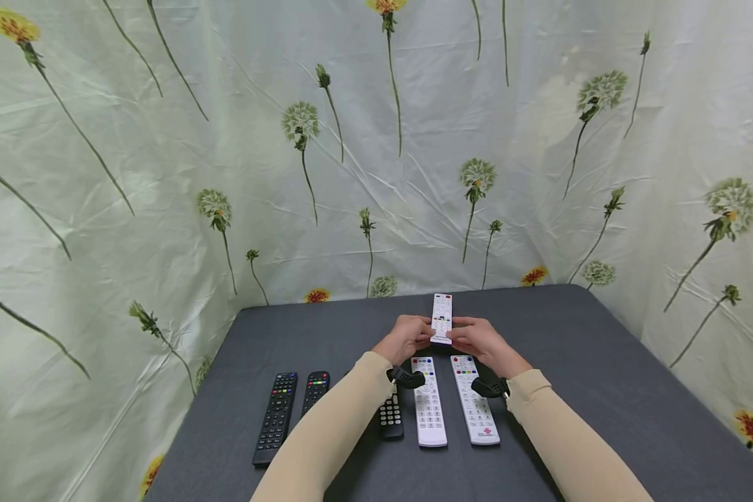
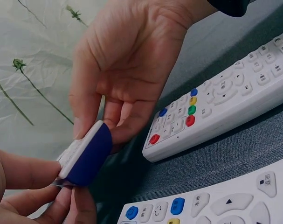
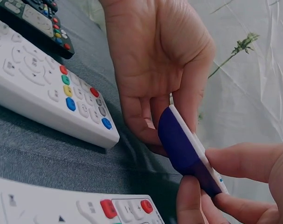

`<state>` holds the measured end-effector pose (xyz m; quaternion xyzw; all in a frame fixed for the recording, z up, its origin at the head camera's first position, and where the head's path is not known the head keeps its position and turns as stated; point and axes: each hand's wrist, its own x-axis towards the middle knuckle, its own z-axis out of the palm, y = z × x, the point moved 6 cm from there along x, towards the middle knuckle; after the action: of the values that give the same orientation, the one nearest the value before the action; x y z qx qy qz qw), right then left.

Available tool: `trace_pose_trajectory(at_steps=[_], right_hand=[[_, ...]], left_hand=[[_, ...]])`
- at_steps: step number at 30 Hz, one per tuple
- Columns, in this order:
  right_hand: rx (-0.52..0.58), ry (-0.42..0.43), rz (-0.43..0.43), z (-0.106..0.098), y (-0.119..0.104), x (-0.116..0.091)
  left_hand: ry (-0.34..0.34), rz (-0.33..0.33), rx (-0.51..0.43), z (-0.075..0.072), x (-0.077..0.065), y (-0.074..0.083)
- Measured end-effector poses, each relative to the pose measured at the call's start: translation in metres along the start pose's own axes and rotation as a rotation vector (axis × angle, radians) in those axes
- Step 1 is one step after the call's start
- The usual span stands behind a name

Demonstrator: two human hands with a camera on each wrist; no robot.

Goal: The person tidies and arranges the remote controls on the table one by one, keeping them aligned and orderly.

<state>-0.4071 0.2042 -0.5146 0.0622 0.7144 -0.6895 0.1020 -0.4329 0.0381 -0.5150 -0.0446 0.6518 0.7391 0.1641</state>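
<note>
Both hands hold one small remote control (image 1: pixel 442 318) with a white button face and a blue-purple back, raised above the far part of the table. My left hand (image 1: pixel 408 336) pinches its left edge, thumb on the white face and fingers underneath. On the opposite edge, my right hand (image 1: pixel 482 341) grips it the same way. The blue back of the remote control (image 3: pixel 181 142) shows in the right wrist view. Nearer me, two longer white remotes lie side by side: one left of centre (image 1: pixel 429 404), the other to its right (image 1: pixel 475 404).
A long black remote (image 1: pixel 276 418) and a second black remote (image 1: pixel 316 389) lie at the left. Another black remote (image 1: pixel 392 416) is partly hidden by the left forearm. The dark grey cloth-covered table (image 1: pixel 602 390) meets a flower-patterned curtain (image 1: pixel 351 181) behind.
</note>
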Motion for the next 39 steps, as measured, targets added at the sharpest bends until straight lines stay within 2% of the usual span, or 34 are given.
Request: trace_pose_trajectory(at_steps=[7,13,27,39], right_hand=[[-0.071,-0.020,-0.035,-0.002,-0.006,-0.007],[-0.106,-0.028,-0.052,-0.008,-0.008,-0.015],[-0.143,-0.067,-0.095,-0.026,-0.023,-0.045],[-0.246,-0.100,-0.098,-0.045,-0.029,-0.078]], left_hand=[[-0.045,-0.002,-0.006,0.004,-0.002,0.002],[-0.068,-0.005,-0.014,0.009,-0.009,0.003],[-0.105,0.025,-0.035,0.031,-0.033,0.008],[-0.140,0.041,-0.106,0.056,-0.062,0.007]])
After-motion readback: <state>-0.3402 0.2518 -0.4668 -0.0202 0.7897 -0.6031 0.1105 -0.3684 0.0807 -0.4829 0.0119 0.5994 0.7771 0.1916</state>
